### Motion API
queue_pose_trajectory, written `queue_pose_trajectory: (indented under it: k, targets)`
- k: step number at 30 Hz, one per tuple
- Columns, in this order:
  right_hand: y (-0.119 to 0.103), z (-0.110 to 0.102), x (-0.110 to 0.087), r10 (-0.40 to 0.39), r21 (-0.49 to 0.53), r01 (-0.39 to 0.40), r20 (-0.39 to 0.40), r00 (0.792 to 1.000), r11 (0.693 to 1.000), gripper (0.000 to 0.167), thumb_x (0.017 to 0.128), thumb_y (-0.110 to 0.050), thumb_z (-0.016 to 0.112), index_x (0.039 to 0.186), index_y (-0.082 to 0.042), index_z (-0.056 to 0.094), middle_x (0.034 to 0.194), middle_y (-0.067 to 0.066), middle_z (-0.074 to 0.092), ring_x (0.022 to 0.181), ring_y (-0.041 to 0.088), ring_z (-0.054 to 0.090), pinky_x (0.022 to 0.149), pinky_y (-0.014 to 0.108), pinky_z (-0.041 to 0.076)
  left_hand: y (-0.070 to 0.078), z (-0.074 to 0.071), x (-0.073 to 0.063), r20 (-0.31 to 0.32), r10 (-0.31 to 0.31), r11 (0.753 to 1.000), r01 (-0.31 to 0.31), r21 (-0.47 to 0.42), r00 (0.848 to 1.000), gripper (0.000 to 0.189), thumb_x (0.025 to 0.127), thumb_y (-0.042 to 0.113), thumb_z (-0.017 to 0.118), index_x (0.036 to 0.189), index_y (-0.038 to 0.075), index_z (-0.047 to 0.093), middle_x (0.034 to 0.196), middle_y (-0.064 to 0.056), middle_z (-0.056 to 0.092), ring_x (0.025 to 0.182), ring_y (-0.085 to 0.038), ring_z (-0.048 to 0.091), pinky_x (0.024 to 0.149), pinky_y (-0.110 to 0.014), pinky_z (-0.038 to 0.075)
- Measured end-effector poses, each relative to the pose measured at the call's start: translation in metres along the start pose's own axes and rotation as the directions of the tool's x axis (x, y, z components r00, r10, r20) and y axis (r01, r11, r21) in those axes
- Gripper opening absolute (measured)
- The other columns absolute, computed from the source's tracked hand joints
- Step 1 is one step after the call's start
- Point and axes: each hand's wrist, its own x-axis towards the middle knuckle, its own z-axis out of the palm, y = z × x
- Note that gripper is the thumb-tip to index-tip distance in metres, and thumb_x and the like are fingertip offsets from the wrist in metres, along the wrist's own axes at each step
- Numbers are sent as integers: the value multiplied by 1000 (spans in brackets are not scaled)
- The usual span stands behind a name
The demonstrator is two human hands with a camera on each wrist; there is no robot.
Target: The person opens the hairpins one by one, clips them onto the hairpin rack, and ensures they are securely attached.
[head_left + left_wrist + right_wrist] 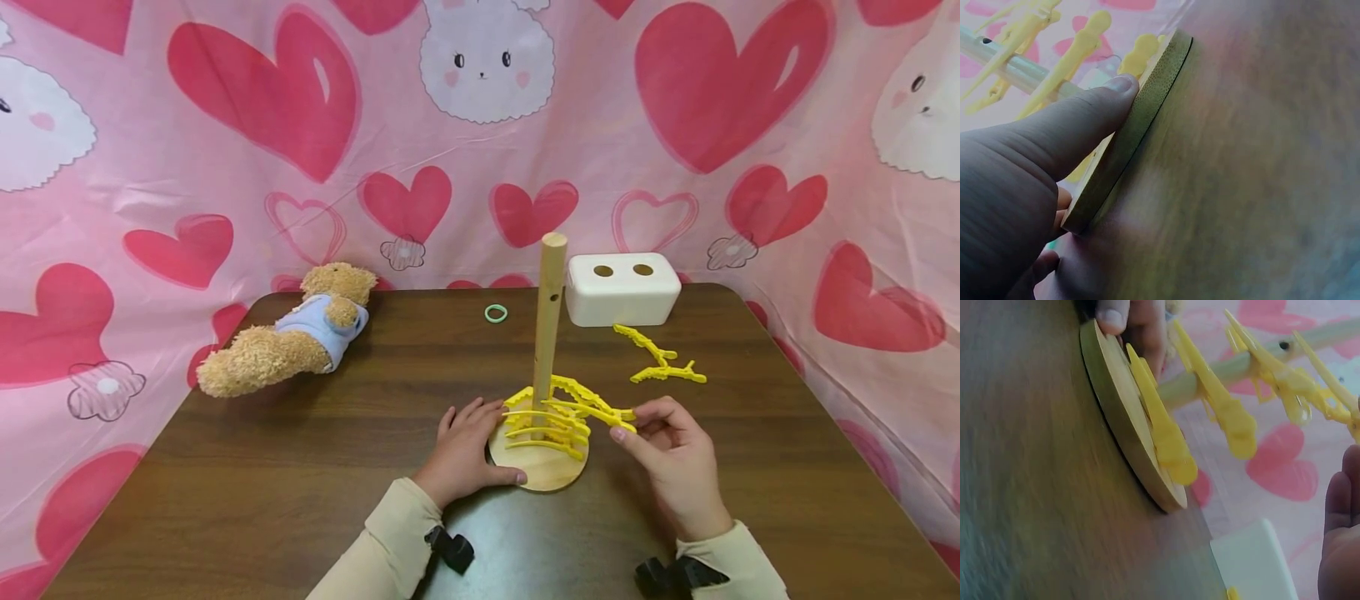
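Note:
A wooden stand, with a round base and an upright post, rises in front of the person. My left hand holds the base at its left edge. In the left wrist view the thumb lies over the rim, with fingers at the far side. Several yellow alligator hair clips sit around the lower post, one above another. My right hand pinches the handle end of a yellow hair clip, its jaws spread and reaching to the post above the others.
Two loose yellow hair clips lie to the right, before a white box with two round holes. A mint-green ring is at the back. On the left lies a teddy bear in blue. A pink heart-print cloth encloses the table.

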Motion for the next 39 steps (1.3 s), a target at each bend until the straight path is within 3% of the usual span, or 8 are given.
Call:
queue_pose_trajectory:
  k: [7, 15, 23, 32, 39]
  targets:
    - [0, 12, -4, -54, 23, 54, 19, 998, 998, 41, 75, 22, 75, 110, 16, 53, 100, 9, 61, 85, 15, 63, 73, 20, 55, -2, 0, -1, 0, 5, 1000, -5, -2, 1000, 95, 73, 64, 81, 148, 15, 50, 158, 0, 40, 150, -30, 23, 117, -63, 5]
    - [-1, 21, -5, -82, 49, 81, 23, 996, 996, 36, 76, 22, 74, 106, 15, 54, 100, 9, 60, 86, 16, 62, 75, 21, 55, -3, 1, 1, 18, 5, 1000, -5, 22, 1000, 95, 73, 67, 79, 148, 15, 51, 159, 0, 39, 150, -31, 22, 117, -64, 5]
    - [-5, 27, -3, -43, -67, 43, 2, 999, 997, 36, 77, 14, 78, 107, 8, 59, 103, 10, 60, 91, 21, 61, 76, 21, 55, -2, 2, 0, 22, 11, 999, -12, 35, 1000, 95, 74, 67, 78, 149, 15, 50, 159, 0, 38, 150, -32, 21, 117, -64, 5]
    - [-1, 36, -2, -141, -93, 146, 51, 989, 985, 35, 76, 15, 79, 106, 6, 62, 102, 12, 62, 89, 22, 62, 80, 21, 54, 0, 1, 1, 28, 32, 997, -34, 62, 999, 93, 75, 65, 78, 149, 16, 50, 159, 0, 38, 150, -33, 23, 116, -65, 6]
    - [-2, 38, -3, -175, -161, 176, 21, 984, 971, 33, 77, 12, 80, 104, 3, 64, 103, 10, 64, 89, 22, 59, 80, 22, 52, 2, 2, 1, 36, 24, 998, -26, 56, 999, 94, 75, 65, 78, 149, 16, 49, 159, 0, 38, 150, -31, 22, 116, -65, 5]
